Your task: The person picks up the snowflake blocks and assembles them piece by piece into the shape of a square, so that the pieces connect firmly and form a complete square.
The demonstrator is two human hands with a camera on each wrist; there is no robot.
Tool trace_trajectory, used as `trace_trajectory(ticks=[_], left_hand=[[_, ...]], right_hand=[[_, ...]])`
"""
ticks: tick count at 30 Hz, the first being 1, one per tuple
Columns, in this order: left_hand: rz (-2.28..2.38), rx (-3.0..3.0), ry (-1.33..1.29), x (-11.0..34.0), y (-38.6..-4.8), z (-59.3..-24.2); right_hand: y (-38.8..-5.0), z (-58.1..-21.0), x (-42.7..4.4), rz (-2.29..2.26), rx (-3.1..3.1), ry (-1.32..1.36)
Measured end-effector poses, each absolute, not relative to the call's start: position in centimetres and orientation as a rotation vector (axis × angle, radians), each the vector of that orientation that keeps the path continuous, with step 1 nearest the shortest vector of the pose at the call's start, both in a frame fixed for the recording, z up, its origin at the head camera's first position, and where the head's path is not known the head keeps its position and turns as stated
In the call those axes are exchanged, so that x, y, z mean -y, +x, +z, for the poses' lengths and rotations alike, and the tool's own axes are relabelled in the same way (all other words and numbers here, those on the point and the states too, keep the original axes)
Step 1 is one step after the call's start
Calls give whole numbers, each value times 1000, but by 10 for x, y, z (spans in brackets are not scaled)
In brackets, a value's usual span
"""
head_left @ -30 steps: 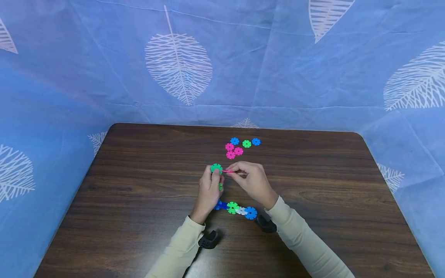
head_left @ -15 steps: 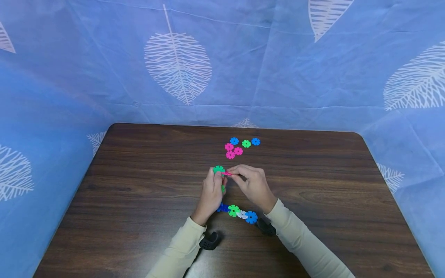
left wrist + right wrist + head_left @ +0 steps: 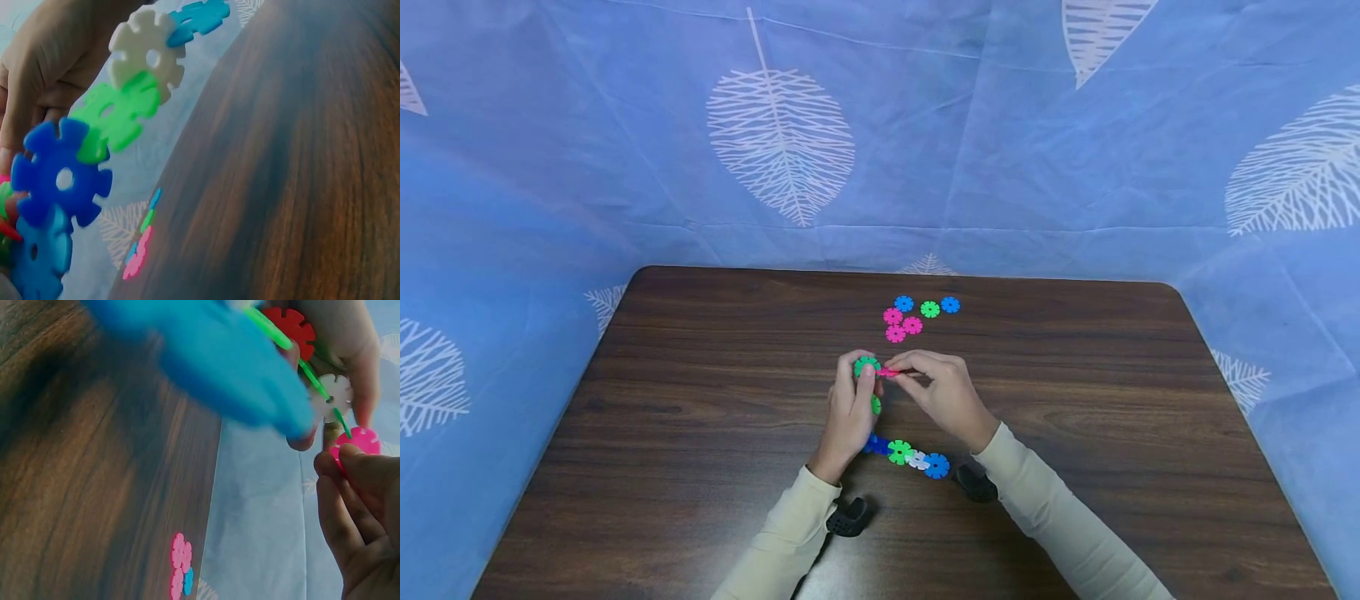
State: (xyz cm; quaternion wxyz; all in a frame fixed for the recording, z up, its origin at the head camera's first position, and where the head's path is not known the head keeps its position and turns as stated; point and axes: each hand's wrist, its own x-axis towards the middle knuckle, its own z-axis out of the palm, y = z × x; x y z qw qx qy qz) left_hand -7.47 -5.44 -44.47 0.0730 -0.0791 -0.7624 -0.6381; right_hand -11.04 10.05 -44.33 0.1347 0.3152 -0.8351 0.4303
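Observation:
My left hand [image 3: 848, 412] grips a chain of slotted plastic snowflake discs, its thumb over a green disc [image 3: 867, 364] at the top. A pink disc [image 3: 365, 440] is pinched between thumb and fingers of my right hand [image 3: 951, 392]. It touches the edge of the green disc, which appears edge-on in the right wrist view. A white disc [image 3: 334, 394] and a red disc [image 3: 290, 328] sit farther along the chain, partly covered by fingers. Below the left hand hangs the other end, with a dark blue disc [image 3: 37, 175], a green one [image 3: 899, 452], a white one [image 3: 134, 47] and a light blue one [image 3: 936, 466].
Loose discs lie on the brown wooden table [image 3: 1075, 375] beyond the hands: several pink discs [image 3: 896, 333], a green disc [image 3: 930, 309] and two blue discs [image 3: 951, 305]. A blue leaf-patterned cloth [image 3: 925, 150] hangs behind the table. Black straps [image 3: 850, 517] circle both wrists.
The pink disc has tilted from nearly edge-on to showing more of its face, against the green disc. Both hands and the chain have shifted only slightly. The loose discs stay put.

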Motion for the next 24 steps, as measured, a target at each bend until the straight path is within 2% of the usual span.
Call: trace_trajectory(ticks=[10, 14, 24], left_hand=[[-2052, 2237, -306, 57, -78, -449], [-2053, 2245, -253, 58, -78, -450], [-2079, 2217, -231, 61, -76, -454]], right_hand=[[-118, -436, -115, 1466, 2684, 870], [-132, -441, -129, 1571, 2890, 704], [-177, -479, -134, 1240, 3033, 248]])
